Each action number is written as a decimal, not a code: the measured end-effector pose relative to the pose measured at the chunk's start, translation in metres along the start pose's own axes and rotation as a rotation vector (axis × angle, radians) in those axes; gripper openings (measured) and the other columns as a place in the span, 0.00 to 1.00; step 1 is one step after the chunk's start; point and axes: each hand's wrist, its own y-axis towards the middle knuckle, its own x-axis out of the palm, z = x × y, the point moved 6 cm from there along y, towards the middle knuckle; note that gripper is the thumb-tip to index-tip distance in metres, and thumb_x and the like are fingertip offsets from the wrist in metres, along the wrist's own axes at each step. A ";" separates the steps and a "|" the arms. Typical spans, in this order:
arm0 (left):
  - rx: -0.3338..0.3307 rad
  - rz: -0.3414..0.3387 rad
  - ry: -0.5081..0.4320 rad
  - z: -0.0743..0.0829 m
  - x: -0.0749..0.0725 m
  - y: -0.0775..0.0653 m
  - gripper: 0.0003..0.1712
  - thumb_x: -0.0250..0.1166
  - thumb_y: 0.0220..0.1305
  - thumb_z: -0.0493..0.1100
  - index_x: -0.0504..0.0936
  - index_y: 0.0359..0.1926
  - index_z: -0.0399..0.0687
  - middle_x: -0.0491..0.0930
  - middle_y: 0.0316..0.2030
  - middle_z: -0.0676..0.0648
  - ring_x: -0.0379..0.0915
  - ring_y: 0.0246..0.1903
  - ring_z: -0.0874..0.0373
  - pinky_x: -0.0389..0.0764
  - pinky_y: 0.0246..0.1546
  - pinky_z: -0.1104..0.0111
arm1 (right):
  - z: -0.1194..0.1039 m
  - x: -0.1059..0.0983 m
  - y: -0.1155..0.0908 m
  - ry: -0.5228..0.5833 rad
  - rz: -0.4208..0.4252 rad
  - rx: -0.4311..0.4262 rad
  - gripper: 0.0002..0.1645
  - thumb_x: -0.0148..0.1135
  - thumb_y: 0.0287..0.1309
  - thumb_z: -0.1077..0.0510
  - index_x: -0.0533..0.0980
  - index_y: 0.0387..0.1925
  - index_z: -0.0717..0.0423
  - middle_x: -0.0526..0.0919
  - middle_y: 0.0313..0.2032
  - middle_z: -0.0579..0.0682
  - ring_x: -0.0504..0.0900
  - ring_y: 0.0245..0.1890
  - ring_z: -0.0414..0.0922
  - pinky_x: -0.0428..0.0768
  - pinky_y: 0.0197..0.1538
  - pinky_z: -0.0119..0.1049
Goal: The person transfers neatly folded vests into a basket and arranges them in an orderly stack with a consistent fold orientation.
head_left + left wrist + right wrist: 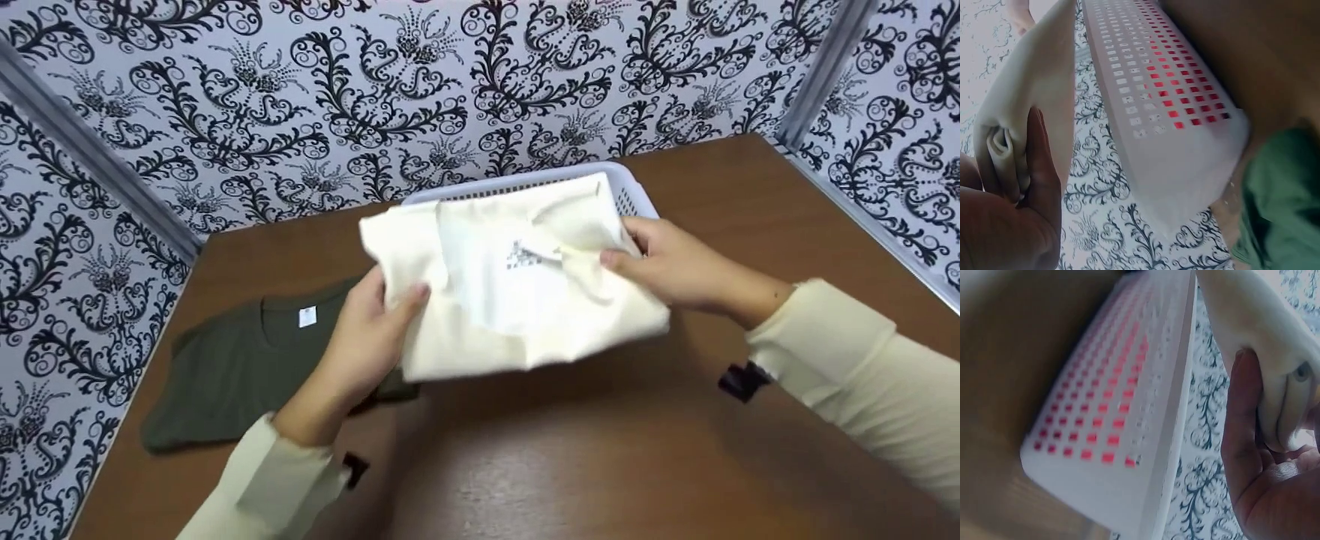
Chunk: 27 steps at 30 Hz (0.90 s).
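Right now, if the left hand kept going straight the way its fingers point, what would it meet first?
The left hand grips the cream garment and points up toward the far wall. Past the cloth it holds, the white basket looks nearest in that line, though depth is unclear.

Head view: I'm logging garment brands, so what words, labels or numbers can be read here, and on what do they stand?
None can be read.
Cream shirt, held in both hands: grey print inside near the collar, too blurred to read.
Green shirt on the table: small white neck tag, too small to read.
White basket: no text visible.
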 end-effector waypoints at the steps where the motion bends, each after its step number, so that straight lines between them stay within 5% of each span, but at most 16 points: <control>1: 0.005 -0.003 0.000 0.003 0.003 0.006 0.19 0.59 0.72 0.38 0.73 0.61 0.38 0.82 0.47 0.36 0.84 0.37 0.49 0.87 0.36 0.58 | 0.002 -0.004 0.004 -0.021 0.008 0.011 0.22 0.54 0.72 0.56 0.70 0.61 0.64 0.83 0.46 0.65 0.87 0.30 0.44 0.87 0.34 0.40; 15: -0.017 -0.025 0.220 0.001 0.022 0.069 0.21 0.51 0.74 0.39 0.68 0.64 0.37 0.77 0.56 0.35 0.77 0.50 0.45 0.81 0.52 0.54 | 0.018 -0.029 0.046 -0.128 0.056 0.095 0.22 0.52 0.72 0.56 0.71 0.62 0.63 0.80 0.52 0.66 0.83 0.33 0.43 0.85 0.35 0.35; 27: -0.025 -0.199 0.397 -0.008 0.036 0.085 0.31 0.66 0.61 0.37 0.68 0.64 0.36 0.78 0.56 0.35 0.78 0.53 0.45 0.82 0.53 0.58 | 0.034 -0.020 0.071 -0.215 0.029 0.099 0.20 0.52 0.69 0.60 0.73 0.58 0.65 0.80 0.53 0.66 0.82 0.41 0.52 0.83 0.46 0.42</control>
